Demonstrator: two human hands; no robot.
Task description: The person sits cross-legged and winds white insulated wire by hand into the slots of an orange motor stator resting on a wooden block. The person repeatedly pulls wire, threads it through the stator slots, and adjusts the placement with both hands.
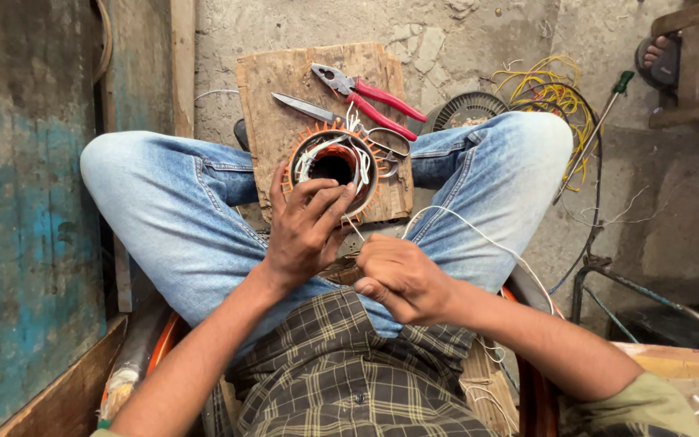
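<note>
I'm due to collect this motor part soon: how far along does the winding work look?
Done: copper coils and white sleeving already sit inside the round stator on the wooden board. In hand: the left hand steadies the stator's rim while the right hand pulls a white thread taut. Left: loose white ends still stick out; the red-handled pliers and scissors lie ready.

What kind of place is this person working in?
Probably a small repair workshop for electric motors or fans, worked on the floor. The left hand steadies a motor stator with copper windings on a wooden board, red-handled pliers lie beside it, and yellow wire is heaped on the rough concrete.
</note>
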